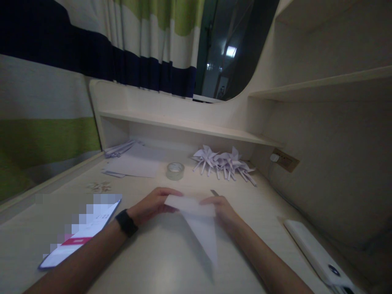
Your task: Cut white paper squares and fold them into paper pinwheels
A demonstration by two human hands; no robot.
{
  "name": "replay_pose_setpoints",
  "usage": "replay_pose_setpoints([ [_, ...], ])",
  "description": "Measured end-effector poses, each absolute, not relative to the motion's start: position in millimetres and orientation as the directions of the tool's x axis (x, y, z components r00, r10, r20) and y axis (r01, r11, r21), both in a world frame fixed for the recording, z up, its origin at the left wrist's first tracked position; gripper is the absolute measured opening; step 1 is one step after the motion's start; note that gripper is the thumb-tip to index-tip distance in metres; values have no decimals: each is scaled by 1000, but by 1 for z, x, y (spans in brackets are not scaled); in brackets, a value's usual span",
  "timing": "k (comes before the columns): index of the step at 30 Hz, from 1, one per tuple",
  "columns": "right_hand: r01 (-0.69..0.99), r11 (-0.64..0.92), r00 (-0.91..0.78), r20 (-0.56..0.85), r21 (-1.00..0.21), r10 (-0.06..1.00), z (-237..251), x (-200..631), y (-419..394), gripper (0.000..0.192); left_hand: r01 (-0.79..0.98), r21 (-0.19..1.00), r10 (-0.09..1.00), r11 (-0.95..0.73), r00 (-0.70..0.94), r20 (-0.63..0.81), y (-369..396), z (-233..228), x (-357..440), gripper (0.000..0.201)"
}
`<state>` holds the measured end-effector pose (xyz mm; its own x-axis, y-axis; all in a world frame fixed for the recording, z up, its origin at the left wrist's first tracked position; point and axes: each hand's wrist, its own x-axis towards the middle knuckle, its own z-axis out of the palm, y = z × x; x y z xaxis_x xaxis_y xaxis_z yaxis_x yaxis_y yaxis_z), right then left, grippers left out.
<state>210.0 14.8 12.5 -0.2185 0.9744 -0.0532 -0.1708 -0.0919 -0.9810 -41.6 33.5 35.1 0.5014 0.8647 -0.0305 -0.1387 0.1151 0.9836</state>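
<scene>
The left hand (153, 204) and right hand (221, 209) each pinch one top corner of the folded white paper (199, 224), holding it flat on the desk (159, 261) so the fold lies straight.

A single head-worn view looks forward and down across the surface (171, 261) from close above its near edge. Both forearms enter from about 6 o'clock, the low shelf (183, 125) and curtain (92, 45) stand toward 12 o'clock, and a side wall closes the view at 3 o'clock.
</scene>
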Motion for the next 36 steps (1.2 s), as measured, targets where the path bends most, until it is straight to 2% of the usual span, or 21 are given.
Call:
replay_pose_setpoints([
  [3, -255, -16, -71, 2, -967, 998, 11, 205, 17, 24, -295, 936, 870, 193, 493, -24, 33, 35, -41, 48],
  [5, -251, 68, 63, 54, -966, 997, 8, 201, 17, 27, -353, 895, 835, 274, 549, -40, 32, 34, -37, 48],
  [8, -105, 149, 187, 127, -983, 974, 6, 196, 14, 35, -271, 895, 779, 355, 615, -123, 29, 30, -26, 47],
  [11, 97, 152, 201, 169, -984, 965, 10, 190, 4, 43, -128, 949, 794, 287, 586, -161, 24, 24, -10, 49],
  [15, 270, 193, 152, 240, -943, 959, 20, 183, -8, 45, -194, 961, 838, 195, 543, -60, 16, 15, 4, 39],
  [18, 264, 234, 82, 263, -936, 961, 26, 182, -11, 42, -298, 943, 849, 147, 527, 34, 14, 14, 6, 37],
  [20, 173, 235, 1, 239, -956, 971, 29, 183, -11, 37, -326, 937, 858, 129, 510, 59, 14, 17, 4, 35],
  [22, -11, 184, -117, 184, -983, 976, 30, 186, -9, 42, -329, 933, 861, 147, 507, 43, 16, 22, -2, 35],
  [25, -310, -24, -253, 58, -950, 966, 27, 191, -4, 61, -298, 935, 835, 191, 551, 5, 19, 27, -11, 35],
  [27, -387, -152, -295, -34, -910, 955, 22, 193, -1, 58, -257, 946, 802, 199, 597, -7, 21, 28, -15, 34],
  [30, -329, -232, -344, -113, -915, 932, 16, 194, 2, 49, -197, 962, 768, 190, 640, -21, 22, 27, -18, 36],
  [36, -200, -280, -434, -171, -939, 884, 21, 194, -3, 46, -165, 964, 736, 207, 675, -43, 16, 34, -17, 36],
])
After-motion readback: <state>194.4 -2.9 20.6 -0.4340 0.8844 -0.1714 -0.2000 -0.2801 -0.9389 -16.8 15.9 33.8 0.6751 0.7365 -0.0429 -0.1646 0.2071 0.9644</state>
